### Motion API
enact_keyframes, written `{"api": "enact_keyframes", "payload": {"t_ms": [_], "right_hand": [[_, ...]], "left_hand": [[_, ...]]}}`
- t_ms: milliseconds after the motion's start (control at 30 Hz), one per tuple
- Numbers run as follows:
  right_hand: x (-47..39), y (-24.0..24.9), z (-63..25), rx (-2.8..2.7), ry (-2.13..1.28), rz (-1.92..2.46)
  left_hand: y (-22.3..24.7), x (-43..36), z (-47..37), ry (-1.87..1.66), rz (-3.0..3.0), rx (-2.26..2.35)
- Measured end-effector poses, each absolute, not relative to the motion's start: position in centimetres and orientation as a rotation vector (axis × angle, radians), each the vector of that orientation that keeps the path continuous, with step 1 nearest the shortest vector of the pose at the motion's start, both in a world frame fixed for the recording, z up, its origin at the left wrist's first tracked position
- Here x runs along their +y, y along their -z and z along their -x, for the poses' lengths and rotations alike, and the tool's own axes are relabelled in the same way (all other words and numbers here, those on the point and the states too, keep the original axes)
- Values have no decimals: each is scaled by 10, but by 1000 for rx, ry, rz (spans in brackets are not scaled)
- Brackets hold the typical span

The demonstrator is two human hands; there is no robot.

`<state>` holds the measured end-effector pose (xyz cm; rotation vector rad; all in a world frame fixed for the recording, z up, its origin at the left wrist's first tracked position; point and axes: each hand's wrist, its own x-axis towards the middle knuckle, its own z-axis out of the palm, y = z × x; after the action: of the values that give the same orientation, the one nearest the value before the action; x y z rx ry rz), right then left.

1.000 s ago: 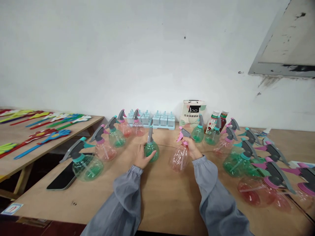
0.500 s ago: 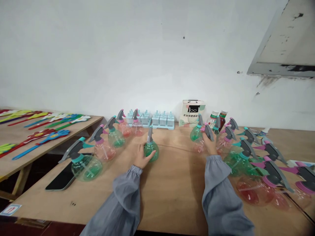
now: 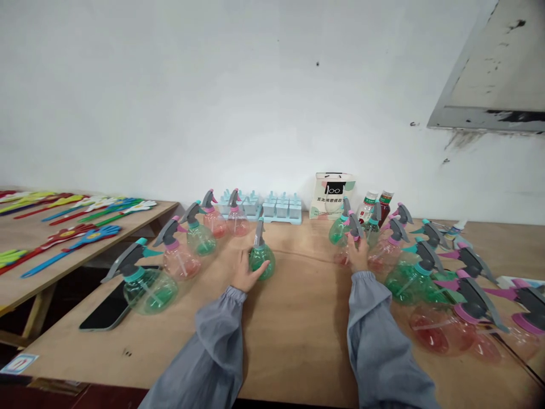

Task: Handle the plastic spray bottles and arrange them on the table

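My left hand (image 3: pixel 248 271) is wrapped around the round body of a green spray bottle (image 3: pixel 263 261), thumb in front and fingers behind it. The bottle stands upright on the table, its grey trigger head pointing up. At the right, my right hand (image 3: pixel 358 253) grips a pink spray bottle (image 3: pixel 342 254) near its neck, just below the grey and pink head. The hand covers part of that bottle. Close behind it stands another green spray bottle (image 3: pixel 338 229). A pink spray bottle (image 3: pixel 385 253) is just right of my right hand.
More spray bottles line the left side, the nearest a green one (image 3: pixel 151 292) beside a phone (image 3: pixel 106 309). Several crowd the right, including a pink one (image 3: pixel 443 329). At the wall are light-blue moulds (image 3: pixel 282 211), a bag (image 3: pixel 330 199) and small bottles (image 3: pixel 384 207). Hand-shaped clappers (image 3: pixel 91 236) lie on the left table.
My right hand has shifted slightly left and down, and the head of the pink spray bottle has turned more upright with it. My left hand and its green bottle have not moved.
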<state>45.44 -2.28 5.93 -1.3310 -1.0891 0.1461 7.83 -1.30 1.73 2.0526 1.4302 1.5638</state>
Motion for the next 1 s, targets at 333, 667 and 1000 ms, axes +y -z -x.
{"api": "enact_keyframes", "payload": {"t_ms": [333, 667, 1000], "right_hand": [[-20, -51, -463, -1118, -137, 1242], [-27, -48, -461, -1180, -105, 1216], [-26, -51, -457, -1146, -135, 1180]], "left_hand": [[-19, -14, -79, -1532, -2058, 1479], [-19, -15, -80, -1523, -2051, 1480], [-21, -15, -79, -1530, -2053, 1468]]}}
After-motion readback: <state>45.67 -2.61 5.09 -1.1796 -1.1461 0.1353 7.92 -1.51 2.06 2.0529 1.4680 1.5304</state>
